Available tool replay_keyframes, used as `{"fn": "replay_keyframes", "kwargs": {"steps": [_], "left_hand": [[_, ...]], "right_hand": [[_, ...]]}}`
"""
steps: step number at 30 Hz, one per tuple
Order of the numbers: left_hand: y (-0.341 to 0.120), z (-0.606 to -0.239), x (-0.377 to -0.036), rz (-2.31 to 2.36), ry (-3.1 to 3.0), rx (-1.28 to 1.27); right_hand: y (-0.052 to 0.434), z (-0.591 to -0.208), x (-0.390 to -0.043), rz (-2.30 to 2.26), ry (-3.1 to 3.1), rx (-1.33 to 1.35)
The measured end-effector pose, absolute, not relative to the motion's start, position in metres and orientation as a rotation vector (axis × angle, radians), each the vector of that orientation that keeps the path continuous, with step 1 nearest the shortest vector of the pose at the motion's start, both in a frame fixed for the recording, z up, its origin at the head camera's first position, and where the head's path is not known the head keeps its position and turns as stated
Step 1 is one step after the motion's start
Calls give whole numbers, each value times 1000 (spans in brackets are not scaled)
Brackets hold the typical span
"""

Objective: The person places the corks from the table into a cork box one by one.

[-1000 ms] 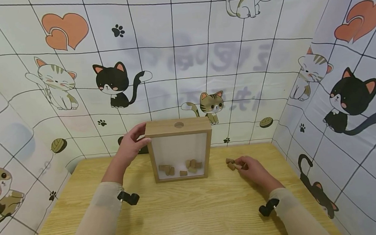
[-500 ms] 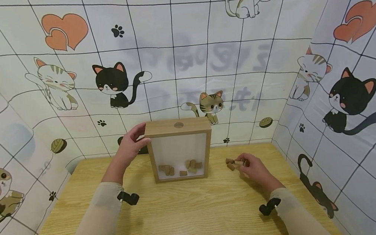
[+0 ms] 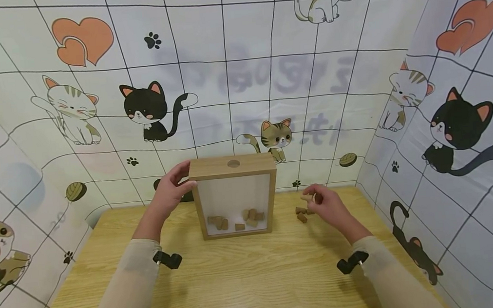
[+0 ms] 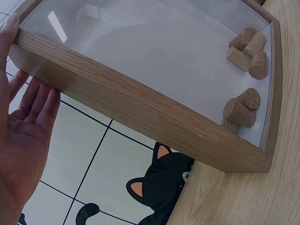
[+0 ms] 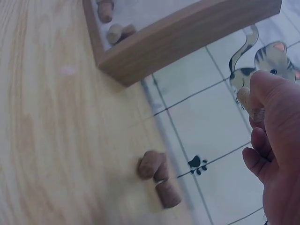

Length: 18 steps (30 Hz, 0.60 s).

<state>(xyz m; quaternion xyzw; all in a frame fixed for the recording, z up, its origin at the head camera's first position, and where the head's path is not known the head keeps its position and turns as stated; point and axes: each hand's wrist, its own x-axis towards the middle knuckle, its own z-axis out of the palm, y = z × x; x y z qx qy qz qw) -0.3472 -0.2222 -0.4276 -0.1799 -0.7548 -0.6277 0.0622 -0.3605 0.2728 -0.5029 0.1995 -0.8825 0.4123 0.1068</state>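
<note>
A wooden shadow box (image 3: pixel 210 168) with a clear front and a round hole in its top stands upright on the table. My left hand (image 3: pixel 170 192) grips its upper left corner, thumb at the front edge and fingers around the side in the left wrist view. Inside, several corks (image 4: pixel 240 112) lie along the bottom. To the right of the box, my right hand (image 3: pixel 328 209) pinches a cork (image 5: pixel 243 97) between thumb and fingers, raised above the table. Just below that hand, a few loose corks (image 3: pixel 302 217) lie bunched together; the hand partly covers them in the head view.
The light wood table (image 3: pixel 244 281) reaches back to a hanging cloth (image 3: pixel 205 84) printed with cats and grid lines, which also closes off both sides. Each wrist carries a small black camera mount (image 3: pixel 167 259).
My right hand has picked a cork from the loose group and lifted it up and slightly back. The left hand and the box have stayed in place.
</note>
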Motion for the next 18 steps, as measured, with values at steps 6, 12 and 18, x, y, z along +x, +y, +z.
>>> {"fn": "replay_keyframes", "kwargs": {"steps": [6,12,18], "left_hand": [[-222,-428,-347,-1912,-2274,-550],[-222,-429,-348,-1910,-2273,-554],[-223,-428,-348,-1917,-2270,-553]], "right_hand": [[260,-472,-359,1175,-2547,655],[253,-449,-361,1112,-2502,718],[248,-432,-362,1077,-2463,757]]}}
